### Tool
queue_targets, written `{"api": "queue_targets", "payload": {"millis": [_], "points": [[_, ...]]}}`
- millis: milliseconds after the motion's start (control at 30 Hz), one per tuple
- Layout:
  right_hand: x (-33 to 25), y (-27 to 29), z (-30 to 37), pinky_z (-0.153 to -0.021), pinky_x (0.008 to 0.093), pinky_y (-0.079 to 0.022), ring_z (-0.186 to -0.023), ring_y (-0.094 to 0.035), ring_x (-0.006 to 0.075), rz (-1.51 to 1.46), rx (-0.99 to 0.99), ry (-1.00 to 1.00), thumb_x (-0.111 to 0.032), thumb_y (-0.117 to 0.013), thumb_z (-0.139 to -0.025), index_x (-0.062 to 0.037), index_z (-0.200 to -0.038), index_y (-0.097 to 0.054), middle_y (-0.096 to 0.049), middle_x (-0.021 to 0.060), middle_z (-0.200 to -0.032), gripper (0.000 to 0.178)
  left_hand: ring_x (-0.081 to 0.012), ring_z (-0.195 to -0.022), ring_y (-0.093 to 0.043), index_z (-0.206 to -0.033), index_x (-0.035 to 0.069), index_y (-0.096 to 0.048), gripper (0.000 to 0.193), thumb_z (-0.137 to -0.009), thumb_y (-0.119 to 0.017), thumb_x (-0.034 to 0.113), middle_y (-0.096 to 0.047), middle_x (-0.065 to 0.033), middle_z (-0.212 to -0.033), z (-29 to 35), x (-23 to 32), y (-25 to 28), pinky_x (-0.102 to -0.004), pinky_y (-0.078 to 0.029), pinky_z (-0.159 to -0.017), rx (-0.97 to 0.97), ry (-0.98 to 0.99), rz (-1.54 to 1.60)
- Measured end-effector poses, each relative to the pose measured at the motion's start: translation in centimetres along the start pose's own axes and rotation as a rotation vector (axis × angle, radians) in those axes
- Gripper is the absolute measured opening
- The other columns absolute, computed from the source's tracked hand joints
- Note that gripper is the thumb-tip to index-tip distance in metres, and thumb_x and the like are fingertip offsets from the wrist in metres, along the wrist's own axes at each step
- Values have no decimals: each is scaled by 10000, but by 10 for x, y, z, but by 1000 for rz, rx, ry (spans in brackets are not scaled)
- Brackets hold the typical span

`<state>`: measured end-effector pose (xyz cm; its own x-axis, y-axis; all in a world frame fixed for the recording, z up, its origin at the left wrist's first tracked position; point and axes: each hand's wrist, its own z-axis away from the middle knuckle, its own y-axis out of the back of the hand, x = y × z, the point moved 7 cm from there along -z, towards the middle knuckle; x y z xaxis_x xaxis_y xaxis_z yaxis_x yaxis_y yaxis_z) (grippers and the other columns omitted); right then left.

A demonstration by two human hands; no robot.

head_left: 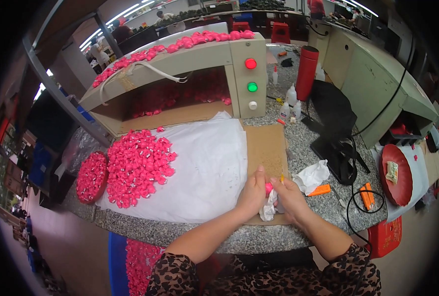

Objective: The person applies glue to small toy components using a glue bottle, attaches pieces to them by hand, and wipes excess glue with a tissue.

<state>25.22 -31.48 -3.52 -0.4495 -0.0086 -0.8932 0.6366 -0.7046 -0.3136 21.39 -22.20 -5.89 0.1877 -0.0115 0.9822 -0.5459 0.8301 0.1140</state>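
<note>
Close together over the brown cardboard [266, 143], both my hands are closed around a small glossy pink piece [269, 188]. My left hand [252, 195] grips it from the left, thumb pointing up. From the other side, my right hand [290, 198] presses its thumb near the piece. A crumpled white tissue [268, 211] hangs below, between the two hands. A small yellow thing [282, 178] shows by the right thumb; its kind cannot be made out. Fingers hide most of the pink piece. On white paper [209, 163] to the left lies a heap of similar pink pieces [138, 167].
A red bowl [92, 177] of pink pieces stands far left. Behind is a beige box housing [249, 93] with lights. Small white bottles [291, 94], a red flask [307, 73], a black cable [350, 207], orange cutters [319, 190] and a crumpled tissue [312, 176] lie rightward.
</note>
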Motion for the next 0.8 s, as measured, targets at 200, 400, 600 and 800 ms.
{"api": "queue_targets", "payload": {"millis": [200,400,600,800], "points": [[-6,19,-11,-461,178,-365,-548,-466,48,-149,83,28,-279,-484,-857,-84,-841,-551,-536,-13,-681,208,-174,-750,-532,-980,19,-455,226,-874,-455,219,-543,-89,-844,14,33,-11,-279,-416,-675,-276,-264,147],[-15,21,-12,-460,166,-359,-542,-454,30,-138,-49,151,-298,-509,-846,-91,-808,-565,-529,-34,-665,218,-303,-848,-521,-1043,0,-436,308,-811,-526,182,-524,-166,-913,22,53,-14,-352,-409,-731,-296,-460,-361],[-3,23,-11,-462,161,-361,-557,-466,23,-138,-81,-66,-310,-515,-843,-75,-830,-579,-547,-34,-680,244,-357,-787,-521,-969,26,-442,257,-823,-496,230,-529,-175,-871,25,49,-15,-418,-410,-642,-191,-408,-701],[-6,16,-8,-445,166,-364,-546,-464,28,-256,-141,-96,-324,-527,-834,-50,-873,-565,-551,-15,-714,279,-351,-688,-545,-890,41,-434,295,-818,-492,322,-552,-161,-743,28,53,-17,-427,-412,-565,-219,-508,-841]]}}
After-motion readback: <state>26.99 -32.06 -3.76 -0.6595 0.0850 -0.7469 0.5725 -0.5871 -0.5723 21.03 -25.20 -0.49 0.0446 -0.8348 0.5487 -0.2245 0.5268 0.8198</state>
